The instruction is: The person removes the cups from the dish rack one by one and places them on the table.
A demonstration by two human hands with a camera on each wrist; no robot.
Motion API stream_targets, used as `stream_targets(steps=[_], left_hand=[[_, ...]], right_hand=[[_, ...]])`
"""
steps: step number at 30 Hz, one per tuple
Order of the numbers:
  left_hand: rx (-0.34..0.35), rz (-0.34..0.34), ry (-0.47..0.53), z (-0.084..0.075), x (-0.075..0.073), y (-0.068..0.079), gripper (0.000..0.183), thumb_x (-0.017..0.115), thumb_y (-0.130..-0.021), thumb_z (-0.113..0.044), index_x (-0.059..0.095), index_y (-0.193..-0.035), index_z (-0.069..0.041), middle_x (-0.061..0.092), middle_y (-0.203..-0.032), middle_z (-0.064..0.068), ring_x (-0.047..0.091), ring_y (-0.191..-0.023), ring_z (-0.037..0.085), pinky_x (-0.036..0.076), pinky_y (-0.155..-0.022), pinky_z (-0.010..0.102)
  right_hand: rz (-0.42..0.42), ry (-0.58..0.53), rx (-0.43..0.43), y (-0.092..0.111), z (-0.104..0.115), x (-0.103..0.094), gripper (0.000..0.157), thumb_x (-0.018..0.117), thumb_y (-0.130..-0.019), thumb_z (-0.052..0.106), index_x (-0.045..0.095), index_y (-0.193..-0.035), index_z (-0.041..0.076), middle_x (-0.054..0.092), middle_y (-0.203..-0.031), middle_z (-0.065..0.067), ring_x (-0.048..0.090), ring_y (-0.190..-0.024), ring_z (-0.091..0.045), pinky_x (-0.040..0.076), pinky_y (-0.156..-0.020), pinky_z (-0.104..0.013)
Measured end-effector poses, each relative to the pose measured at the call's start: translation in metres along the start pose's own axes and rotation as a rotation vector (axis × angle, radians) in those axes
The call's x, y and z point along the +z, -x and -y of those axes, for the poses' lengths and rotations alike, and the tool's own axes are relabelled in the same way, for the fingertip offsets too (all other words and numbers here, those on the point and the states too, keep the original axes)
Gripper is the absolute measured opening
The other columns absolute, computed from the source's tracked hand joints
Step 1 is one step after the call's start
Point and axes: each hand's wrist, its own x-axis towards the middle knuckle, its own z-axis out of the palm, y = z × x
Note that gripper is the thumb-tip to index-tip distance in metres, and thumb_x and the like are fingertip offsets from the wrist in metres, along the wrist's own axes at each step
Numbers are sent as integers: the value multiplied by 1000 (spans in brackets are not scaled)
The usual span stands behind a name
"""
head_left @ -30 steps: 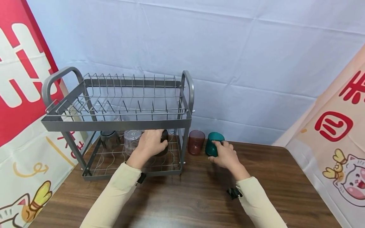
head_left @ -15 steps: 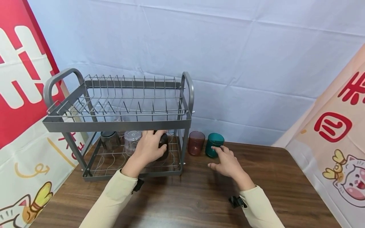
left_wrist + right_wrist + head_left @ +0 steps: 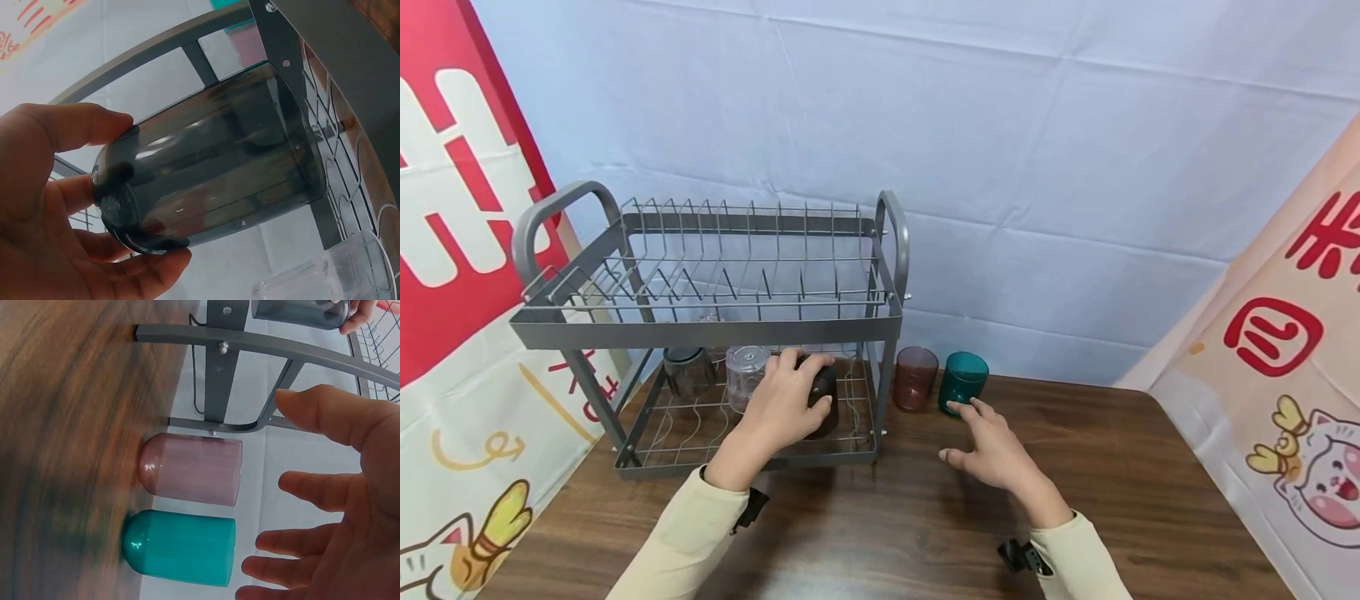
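My left hand (image 3: 782,406) grips a dark grey see-through cup (image 3: 826,404) at the right end of the dish rack's lower tier. In the left wrist view, thumb and fingers hold this cup (image 3: 212,162) round its rounded base, its mouth turned toward the lower wires. My right hand (image 3: 996,450), fingers spread and holding nothing, hovers just in front of a teal cup (image 3: 964,379). Beside that, nearer the rack, stands a dusky red cup (image 3: 915,381). Both the teal cup (image 3: 181,547) and the red cup (image 3: 194,469) stand mouth up in the right wrist view.
The grey two-tier dish rack (image 3: 715,333) stands on the left of the wooden table (image 3: 895,525). A clear cup (image 3: 747,375) and another dark cup (image 3: 687,372) sit upside down on its lower tier. Its upper front bar runs just above my left hand. Cloth hangs behind.
My left hand has brought the dark grey cup a little toward me, out from under the upper tier. My right hand has drawn back from the teal cup, which stays in place.
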Motion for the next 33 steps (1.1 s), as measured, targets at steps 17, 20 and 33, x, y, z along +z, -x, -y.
stream_targets(steps=[17, 20, 33], left_hand=[[44, -4, -21, -17, -8, 8, 43, 70, -76, -23, 61, -118, -21, 47, -113, 15, 43, -99, 35, 47, -59, 41], [66, -13, -22, -20, -9, 11, 44, 70, -75, -23, 62, -117, -20, 48, -114, 16, 44, -98, 35, 47, -60, 41], [123, -18, -8, -34, -8, 15, 42, 71, -75, -28, 62, -116, -22, 48, -117, 15, 45, -99, 31, 46, -60, 38]], right_hand=[[23, 15, -22, 15, 11, 15, 64, 75, -78, 31, 50, -133, 10, 39, -134, -27, 38, -119, -48, 34, -86, -65], [21, 10, -39, 16, 14, 18, 62, 75, -78, 31, 51, -132, 11, 41, -133, -26, 39, -119, -46, 36, -86, -63], [-50, -47, -112, 26, 21, 31, 61, 76, -77, 24, 52, -132, 13, 43, -133, -20, 42, -120, -40, 38, -88, -57]])
